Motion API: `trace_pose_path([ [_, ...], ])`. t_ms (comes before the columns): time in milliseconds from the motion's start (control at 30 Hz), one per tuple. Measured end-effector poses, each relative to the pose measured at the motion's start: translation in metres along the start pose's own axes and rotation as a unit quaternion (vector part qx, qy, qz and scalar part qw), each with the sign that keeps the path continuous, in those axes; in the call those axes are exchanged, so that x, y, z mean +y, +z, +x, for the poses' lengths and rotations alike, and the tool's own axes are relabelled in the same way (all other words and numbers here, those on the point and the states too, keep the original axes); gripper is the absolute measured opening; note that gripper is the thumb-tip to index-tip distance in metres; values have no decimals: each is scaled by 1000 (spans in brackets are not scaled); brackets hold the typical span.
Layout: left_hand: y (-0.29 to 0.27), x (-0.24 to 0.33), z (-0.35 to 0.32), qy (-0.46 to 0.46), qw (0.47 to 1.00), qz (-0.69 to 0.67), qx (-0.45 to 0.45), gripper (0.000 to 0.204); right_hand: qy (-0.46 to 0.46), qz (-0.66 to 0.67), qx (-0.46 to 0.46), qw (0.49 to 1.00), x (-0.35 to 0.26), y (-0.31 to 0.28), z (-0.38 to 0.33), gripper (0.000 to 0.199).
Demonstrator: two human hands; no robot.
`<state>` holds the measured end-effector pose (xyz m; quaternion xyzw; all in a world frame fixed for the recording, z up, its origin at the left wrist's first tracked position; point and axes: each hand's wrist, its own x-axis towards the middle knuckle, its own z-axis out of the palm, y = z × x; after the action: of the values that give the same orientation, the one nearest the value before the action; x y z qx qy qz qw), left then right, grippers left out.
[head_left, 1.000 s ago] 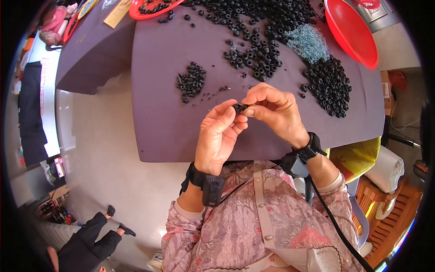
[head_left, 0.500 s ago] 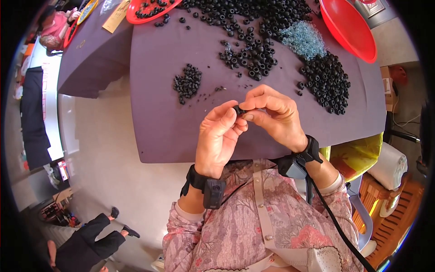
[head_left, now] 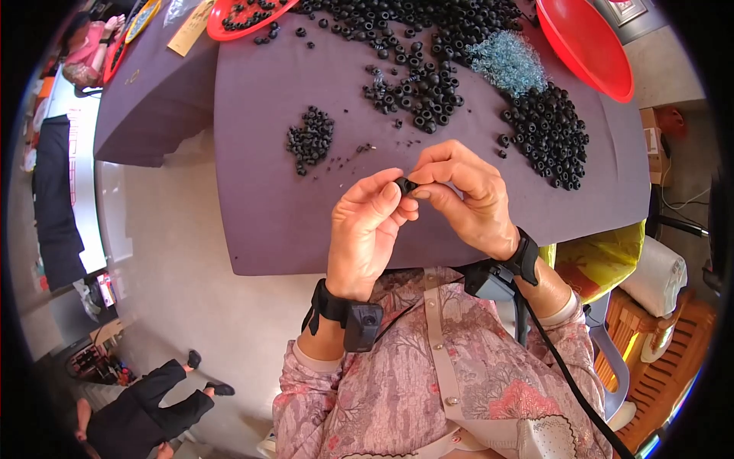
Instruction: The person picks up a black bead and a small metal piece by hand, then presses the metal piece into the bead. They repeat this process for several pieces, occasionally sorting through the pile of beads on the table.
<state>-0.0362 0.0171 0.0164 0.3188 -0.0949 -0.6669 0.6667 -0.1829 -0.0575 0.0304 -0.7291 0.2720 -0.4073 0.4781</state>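
Between the thumb and fingers of my left hand (head_left: pixel 362 229) sits a small black ring-shaped part (head_left: pixel 404 185), its dark hole showing. My right hand (head_left: pixel 468 203) pinches at the part's right edge, thumb and forefinger meeting there; its fingertips hide whatever else may lie between them. Both hands are held over the near side of the cloth-covered table (head_left: pixel 298 229). Beyond my left hand lies a pile of smaller black pieces (head_left: pixel 310 141), with crumbs beside it. Farther right is a pile of black ring-shaped parts (head_left: pixel 549 138).
A large heap of black parts (head_left: pixel 428 88) spreads across the far side. Next to it lies a mound of clear bluish pieces (head_left: pixel 508 63). A red bowl (head_left: pixel 587 53) tilts at the far right, and a red tray (head_left: pixel 246 21) stands far left. A yellow bag (head_left: pixel 604 264) hangs by the right edge.
The view has shifted slightly. My hands keep nearly the same pose, and the black part has turned a little so more of its hole shows.
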Motion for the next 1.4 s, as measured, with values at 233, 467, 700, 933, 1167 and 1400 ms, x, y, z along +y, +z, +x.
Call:
trace_pose_path([
  [233, -1, 1, 1, -13, 1000, 5, -1, 20, -22, -19, -15, 999, 2, -2, 1, 17],
  [467, -1, 3, 3, -22, 999, 34, 6, 19, -5, 0, -30, 1000, 5, -3, 0, 15],
  [700, 1, 6, 1, -43, 995, 92, -13, 29, 133, 190, -101, 967, 5, -18, 0, 18],
  [933, 6, 4, -3, -62, 990, 124, 15, 35, 118, 263, -195, 938, 18, -19, -4, 18],
  [1167, 15, -18, 7, -54, 992, 113, 27, 34, 85, 151, -115, 978, 7, -27, -12, 14],
  [1400, 15, -30, 14, -122, 989, 83, 14, 31, -55, -368, -31, 928, 17, -91, -8, 31],
])
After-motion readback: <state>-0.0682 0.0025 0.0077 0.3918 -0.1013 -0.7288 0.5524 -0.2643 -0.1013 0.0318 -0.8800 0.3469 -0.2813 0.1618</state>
